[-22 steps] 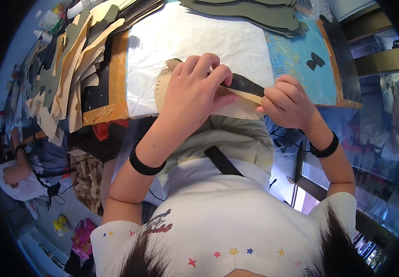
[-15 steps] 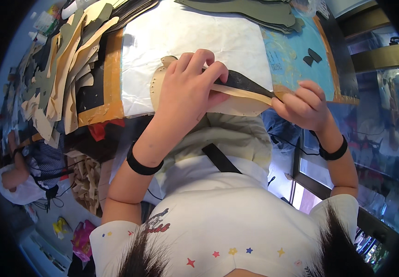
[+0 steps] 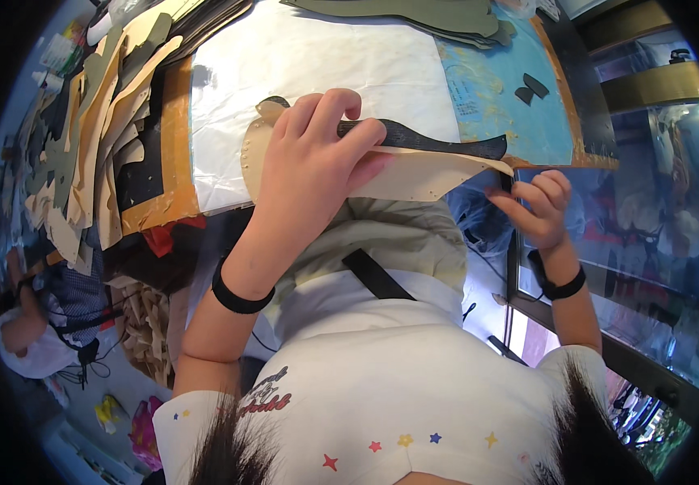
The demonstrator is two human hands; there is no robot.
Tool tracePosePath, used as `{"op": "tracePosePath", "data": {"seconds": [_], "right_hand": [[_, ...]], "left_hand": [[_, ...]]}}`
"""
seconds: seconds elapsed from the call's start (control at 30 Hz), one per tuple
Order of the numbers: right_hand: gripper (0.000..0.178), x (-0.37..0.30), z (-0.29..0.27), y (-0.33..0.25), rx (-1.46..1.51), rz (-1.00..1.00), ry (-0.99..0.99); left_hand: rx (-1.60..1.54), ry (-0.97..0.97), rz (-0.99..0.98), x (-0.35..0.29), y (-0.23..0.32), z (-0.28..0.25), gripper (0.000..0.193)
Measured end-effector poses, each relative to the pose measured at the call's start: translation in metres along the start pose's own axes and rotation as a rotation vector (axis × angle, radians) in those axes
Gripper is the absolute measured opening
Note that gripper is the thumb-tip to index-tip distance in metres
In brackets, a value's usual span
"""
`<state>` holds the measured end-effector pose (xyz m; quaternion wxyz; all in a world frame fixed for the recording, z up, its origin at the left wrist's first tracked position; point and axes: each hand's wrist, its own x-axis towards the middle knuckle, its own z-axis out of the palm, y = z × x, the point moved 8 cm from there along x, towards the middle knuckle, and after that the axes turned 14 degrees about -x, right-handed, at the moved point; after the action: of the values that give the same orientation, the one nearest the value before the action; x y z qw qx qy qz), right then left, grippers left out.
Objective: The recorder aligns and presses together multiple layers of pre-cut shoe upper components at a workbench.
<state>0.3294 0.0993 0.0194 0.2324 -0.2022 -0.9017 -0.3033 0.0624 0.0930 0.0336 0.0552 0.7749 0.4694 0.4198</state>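
My left hand [image 3: 309, 153] is closed on a beige shoe-upper piece [image 3: 422, 176] with small punched holes along its rounded left end. A dark, textured strip [image 3: 446, 144] lies along the piece's upper edge, and part of it passes under my fingers. Toward the right, the strip's tip stands apart from the beige layer's narrow end. My right hand [image 3: 539, 206] is just below and right of that end, apart from it. One digit stretches left, slightly blurred, while the other fingers curl loosely; I see nothing held in them.
White paper [image 3: 325, 52] covers part of the blue-topped table [image 3: 495, 97]. Stacked beige and dark cut pieces [image 3: 115, 105] overhang its left side. Olive pieces [image 3: 414, 14] lie at the back. Two small black pieces [image 3: 530, 89] sit at the right. Another person [image 3: 30, 331] is at far left.
My right hand has come off the piece's right end and dropped slightly down and right. The dark strip's tip now shows separate from the beige layer. The whole view has shifted slightly.
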Motion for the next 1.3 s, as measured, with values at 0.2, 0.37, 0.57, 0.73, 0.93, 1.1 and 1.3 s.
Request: {"op": "tracePosePath", "data": {"seconds": [0.2,0.37,0.57,0.73,0.93,1.1,1.3], "right_hand": [[0.028,0.023,-0.014,-0.007,0.215,0.439,0.081],[0.031,0.055,0.017,0.008,0.203,0.541,-0.155],[0.016,0.048,0.016,-0.014,0.114,0.329,-0.057],[0.01,0.028,0.025,-0.025,0.212,0.349,0.006],[0.016,0.033,0.019,-0.023,0.318,0.376,-0.063],[0.049,-0.018,0.013,0.02,1.029,1.072,0.589],[0.022,0.099,-0.031,-0.035,0.305,0.499,-0.041]], "left_hand": [[0.156,-0.016,0.117,-0.002,0.018,0.007,0.024],[0.161,-0.065,0.082,-0.007,0.02,0.009,0.029],[0.061,-0.109,0.099,-0.005,0.019,0.018,0.021],[0.083,-0.165,0.138,-0.007,0.021,0.017,0.021],[0.186,0.024,0.448,-0.034,0.032,0.004,0.033],[0.066,0.019,0.298,-0.033,0.03,0.004,0.029],[0.006,0.021,0.173,-0.037,0.029,-0.01,0.038]]}}
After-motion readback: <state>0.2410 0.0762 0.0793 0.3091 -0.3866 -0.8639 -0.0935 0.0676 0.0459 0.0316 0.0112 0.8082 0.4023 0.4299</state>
